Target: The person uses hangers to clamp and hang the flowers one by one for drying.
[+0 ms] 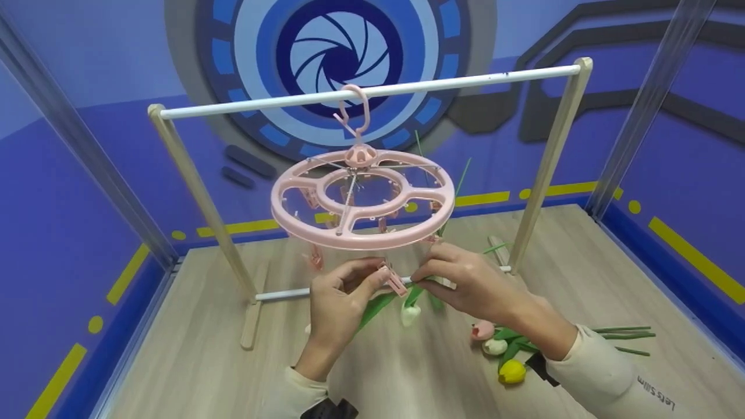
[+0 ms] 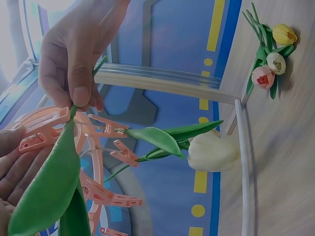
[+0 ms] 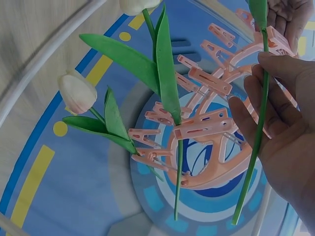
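Note:
My left hand pinches a pink clothespin hanging from the front of a round pink drying hanger. My right hand holds a green tulip stem between thumb and fingers. In the left wrist view that stem meets the tip of the clothespin, and its broad leaf points down past my left hand. The flower end is mostly hidden behind the left hand in the head view. Other clothespins on the hanger grip white tulips, heads hanging down.
The hanger's hook sits over the white top bar of a wooden-sided rack. On the table at right lie a pink tulip, a white tulip and a yellow tulip. A lower white bar crosses behind my hands.

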The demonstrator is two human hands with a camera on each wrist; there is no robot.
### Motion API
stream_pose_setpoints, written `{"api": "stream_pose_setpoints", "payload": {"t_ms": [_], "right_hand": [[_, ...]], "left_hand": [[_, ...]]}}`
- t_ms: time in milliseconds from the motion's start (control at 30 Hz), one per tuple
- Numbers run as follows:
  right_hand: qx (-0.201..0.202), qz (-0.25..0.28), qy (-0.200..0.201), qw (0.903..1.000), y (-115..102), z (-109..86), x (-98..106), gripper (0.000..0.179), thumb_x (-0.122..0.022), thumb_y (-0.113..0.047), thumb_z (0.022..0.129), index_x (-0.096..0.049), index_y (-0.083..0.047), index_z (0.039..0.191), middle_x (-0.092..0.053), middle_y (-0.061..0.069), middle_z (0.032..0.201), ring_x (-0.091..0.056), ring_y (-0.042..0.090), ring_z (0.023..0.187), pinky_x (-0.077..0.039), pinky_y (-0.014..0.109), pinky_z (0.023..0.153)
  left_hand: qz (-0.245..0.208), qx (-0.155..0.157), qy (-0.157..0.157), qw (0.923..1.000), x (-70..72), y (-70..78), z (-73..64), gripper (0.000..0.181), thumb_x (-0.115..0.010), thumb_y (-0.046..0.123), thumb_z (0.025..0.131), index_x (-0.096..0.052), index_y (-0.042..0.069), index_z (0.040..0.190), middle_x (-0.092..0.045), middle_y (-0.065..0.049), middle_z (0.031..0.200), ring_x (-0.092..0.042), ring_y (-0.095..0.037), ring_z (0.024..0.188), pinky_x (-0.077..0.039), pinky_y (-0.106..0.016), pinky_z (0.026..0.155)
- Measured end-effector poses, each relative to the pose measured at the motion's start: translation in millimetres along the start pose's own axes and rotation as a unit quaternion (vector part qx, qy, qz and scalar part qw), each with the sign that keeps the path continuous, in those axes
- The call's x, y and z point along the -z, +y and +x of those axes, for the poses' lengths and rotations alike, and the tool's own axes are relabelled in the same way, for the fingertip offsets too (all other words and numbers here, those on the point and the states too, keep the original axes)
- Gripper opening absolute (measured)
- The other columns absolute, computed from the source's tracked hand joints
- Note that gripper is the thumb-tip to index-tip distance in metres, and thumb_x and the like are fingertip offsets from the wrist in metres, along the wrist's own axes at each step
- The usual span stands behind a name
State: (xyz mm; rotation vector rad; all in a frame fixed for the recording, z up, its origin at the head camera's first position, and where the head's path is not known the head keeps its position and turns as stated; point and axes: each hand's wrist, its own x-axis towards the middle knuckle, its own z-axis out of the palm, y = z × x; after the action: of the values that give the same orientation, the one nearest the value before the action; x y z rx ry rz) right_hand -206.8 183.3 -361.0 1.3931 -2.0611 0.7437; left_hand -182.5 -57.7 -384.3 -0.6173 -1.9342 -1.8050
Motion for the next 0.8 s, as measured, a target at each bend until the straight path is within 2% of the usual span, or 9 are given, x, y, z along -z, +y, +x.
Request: {"api": "stream_pose_setpoints", "payload": {"t_ms": [300, 800], "right_hand": [[-0.008, 0.002, 0.002, 1.0, -0.8, 0.6, -3.2, 0.031, -0.089, 0.007, 0.082, -0.077, -0.008, 0.106, -0.069, 0.001, 0.102, -0.067, 0.016, 0.091, -0.064, 0.035, 0.084], [-0.035, 0.011, -0.009, 0.9993, -2.1, -0.2, -5.2, 0.028, -0.087, 0.004, 0.085, -0.078, -0.009, 0.108, -0.069, -0.001, 0.103, -0.067, 0.015, 0.09, -0.063, 0.031, 0.082]], "left_hand": [[0.006, 0.002, -0.004, 1.0, 0.6, -0.7, -0.7, 0.018, -0.083, 0.007, 0.093, -0.08, 0.001, 0.109, -0.08, -0.001, 0.098, -0.077, -0.021, 0.088, -0.064, -0.03, 0.077], [0.011, 0.007, -0.002, 0.9999, 1.5, -0.9, -0.6, 0.019, -0.085, 0.009, 0.093, -0.08, 0.002, 0.11, -0.08, 0.0, 0.098, -0.077, -0.021, 0.085, -0.064, -0.03, 0.075]]}}
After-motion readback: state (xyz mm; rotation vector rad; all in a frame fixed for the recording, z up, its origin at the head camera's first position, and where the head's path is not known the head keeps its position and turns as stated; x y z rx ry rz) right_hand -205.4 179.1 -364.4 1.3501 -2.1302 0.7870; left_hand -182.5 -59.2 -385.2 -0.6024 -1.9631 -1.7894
